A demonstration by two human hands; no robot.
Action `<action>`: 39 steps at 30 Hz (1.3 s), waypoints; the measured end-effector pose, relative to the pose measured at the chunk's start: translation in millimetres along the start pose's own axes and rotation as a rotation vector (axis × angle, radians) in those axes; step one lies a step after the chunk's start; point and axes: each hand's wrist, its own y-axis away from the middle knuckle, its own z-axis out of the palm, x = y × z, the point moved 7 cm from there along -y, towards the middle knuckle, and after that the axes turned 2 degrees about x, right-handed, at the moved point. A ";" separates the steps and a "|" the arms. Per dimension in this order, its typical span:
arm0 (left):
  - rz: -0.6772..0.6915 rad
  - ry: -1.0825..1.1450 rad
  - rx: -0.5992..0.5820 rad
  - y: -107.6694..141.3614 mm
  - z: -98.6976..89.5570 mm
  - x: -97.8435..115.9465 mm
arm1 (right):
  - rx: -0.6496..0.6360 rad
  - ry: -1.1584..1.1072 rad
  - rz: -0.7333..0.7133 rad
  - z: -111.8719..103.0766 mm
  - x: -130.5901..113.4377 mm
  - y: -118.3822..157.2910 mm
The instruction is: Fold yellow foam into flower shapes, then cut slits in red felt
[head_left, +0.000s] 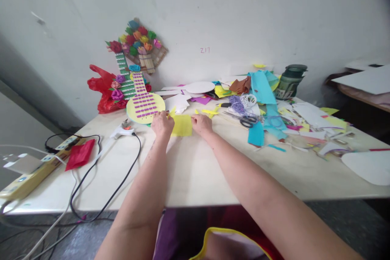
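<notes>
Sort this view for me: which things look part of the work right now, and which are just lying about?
Apparently in use:
- left hand
- right hand
- yellow sheet between them

Apparently lying about:
- glue gun
- scissors
- green bottle

Head view — angled down, over table (195, 170), facing wall (195, 16)

Sheet (182, 126): yellow
Round-bodied craft (143, 99), left of sheet: pale yellow, purple bars
Bottle (289, 83), right of sheet: dark green
</notes>
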 end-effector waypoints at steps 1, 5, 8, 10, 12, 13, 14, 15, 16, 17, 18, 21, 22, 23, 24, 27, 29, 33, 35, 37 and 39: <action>0.031 -0.008 0.037 1.8 -3.5 4.3 | -0.021 -0.149 0.032 3.3 1.0 -0.4; 0.225 0.039 0.053 13.3 1.0 25.4 | -0.207 -0.941 0.310 25.6 4.4 2.0; 0.419 0.091 -0.001 24.8 12.6 43.6 | -0.288 -1.346 0.438 33.9 -0.7 5.0; 0.527 0.110 -0.042 32.3 18.0 54.1 | -0.283 -1.437 0.469 34.2 -0.8 5.0; 0.597 0.144 -0.083 38.5 20.1 61.5 | -0.207 -1.438 0.513 32.8 5.1 4.1; 0.619 0.179 -0.100 40.7 19.9 63.7 | -0.146 -1.425 0.540 31.7 9.6 3.6; 0.626 0.230 -0.112 41.9 19.0 64.6 | -0.083 -1.413 0.565 30.6 14.4 3.3; 0.613 0.300 -0.112 41.5 17.5 63.4 | -0.028 -1.407 0.583 29.8 18.4 2.9; 0.572 0.386 -0.100 39.2 15.8 59.8 | 0.009 -1.408 0.591 29.6 21.3 2.4; 0.497 0.484 -0.076 34.6 14.6 53.0 | 0.028 -1.412 0.593 30.0 23.2 1.8; 0.388 0.594 -0.032 28.4 13.7 42.8 | 0.036 -1.419 0.593 30.8 24.6 1.2; -0.018 0.867 0.055 9.5 22.8 5.8 | 0.027 -1.446 0.601 33.4 27.3 0.6; -0.122 0.929 0.060 4.5 27.5 -3.3 | 0.014 -1.456 0.600 33.8 27.5 0.5; -0.195 0.980 0.041 0.0 32.3 -8.9 | -0.001 -1.469 0.593 34.0 27.2 0.2; -0.260 1.018 0.002 -3.5 37.4 -12.7 | -0.016 -1.484 0.583 33.8 26.6 -0.1; -0.367 1.109 -0.275 -5.5 55.4 -9.8 | -0.061 -1.540 0.537 32.6 24.0 -1.4; -0.391 1.133 -0.453 0.6 63.4 -4.9 | -0.100 -1.573 0.508 32.6 22.1 -2.1; -0.492 1.230 -0.626 16.9 70.2 -4.7 | -0.178 -1.588 0.456 34.0 19.3 -2.9; -0.535 1.288 -0.691 23.4 70.5 -4.3 | -0.215 -1.576 0.431 34.4 17.7 -3.0; -0.562 1.313 -0.759 28.6 69.5 -3.1 | -0.236 -1.566 0.412 33.8 16.3 -3.0; -0.567 1.310 -0.815 32.7 67.7 -2.2 | -0.235 -1.569 0.404 32.4 15.7 -2.8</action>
